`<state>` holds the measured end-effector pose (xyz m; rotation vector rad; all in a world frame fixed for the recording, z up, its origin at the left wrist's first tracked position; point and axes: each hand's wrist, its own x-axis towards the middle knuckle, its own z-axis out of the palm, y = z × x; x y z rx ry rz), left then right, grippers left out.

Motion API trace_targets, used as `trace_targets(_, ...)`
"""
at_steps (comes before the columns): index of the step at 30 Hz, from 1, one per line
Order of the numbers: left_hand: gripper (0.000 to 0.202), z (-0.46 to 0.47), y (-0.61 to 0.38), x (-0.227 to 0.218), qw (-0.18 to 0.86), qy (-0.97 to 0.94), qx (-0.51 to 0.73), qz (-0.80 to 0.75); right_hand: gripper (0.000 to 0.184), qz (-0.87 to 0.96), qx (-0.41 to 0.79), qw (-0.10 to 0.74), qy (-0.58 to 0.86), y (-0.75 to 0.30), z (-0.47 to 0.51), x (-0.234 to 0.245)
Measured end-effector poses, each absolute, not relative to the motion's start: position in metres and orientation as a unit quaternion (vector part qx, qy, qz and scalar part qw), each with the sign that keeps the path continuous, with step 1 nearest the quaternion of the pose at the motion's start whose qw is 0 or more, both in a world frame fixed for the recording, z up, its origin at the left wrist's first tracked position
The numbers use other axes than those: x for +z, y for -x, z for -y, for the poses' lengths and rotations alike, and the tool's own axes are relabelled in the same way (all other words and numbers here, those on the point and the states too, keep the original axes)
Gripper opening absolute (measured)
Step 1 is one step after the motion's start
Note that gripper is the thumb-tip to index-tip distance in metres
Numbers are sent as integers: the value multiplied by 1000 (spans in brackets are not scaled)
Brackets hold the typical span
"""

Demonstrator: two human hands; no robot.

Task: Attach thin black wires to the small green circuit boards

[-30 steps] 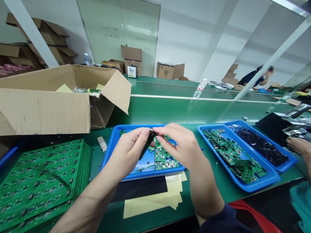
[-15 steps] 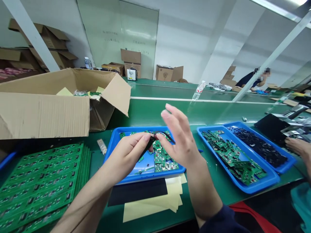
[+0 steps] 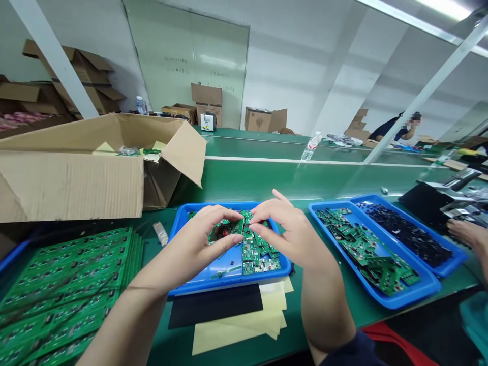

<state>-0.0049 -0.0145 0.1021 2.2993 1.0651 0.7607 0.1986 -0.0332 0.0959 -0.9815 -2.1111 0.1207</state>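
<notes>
A clear bottle [image 3: 311, 146] is standing near a white strip [image 3: 247, 159] running across the green table [image 3: 244, 176]. Farther back, a small white box [image 3: 208, 122] is sitting before an open carton [image 3: 208, 95], and a pale panel [image 3: 186, 46] with faint writing is covering part of the wall [image 3: 290, 61]. More cartons [image 3: 87, 67] are standing stacked at far left. A person in dark clothing [image 3: 383, 130] is leaning behind a slanting white post [image 3: 438, 83].

Open air between right fingers [image 3: 269, 209] and green partition [image 3: 251, 175], cardboard box [image 3: 72, 188] in the way leftward.
</notes>
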Motion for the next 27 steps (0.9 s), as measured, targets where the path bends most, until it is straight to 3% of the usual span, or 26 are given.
trace_targets(10,18,-4,5,83,-22,-844,423,-328,12,848,-41,403,341,-186,32,92)
trace_targets(16,22,-10,19,88,-115,-798,494,-326,33,899,101,292,311,-222,51,100)
trace_targets(18,25,-7,23,93,-131,-797,505,-306,41,890,170,323,273,-237,51,103)
trace_targets(22,30,1,22,98,-171,-805,507,-257,30,736,290,547,272,-231,36,99)
trace_targets(27,33,4,13,94,-206,-813,492,-235,31,663,441,524,302,-178,23,83)
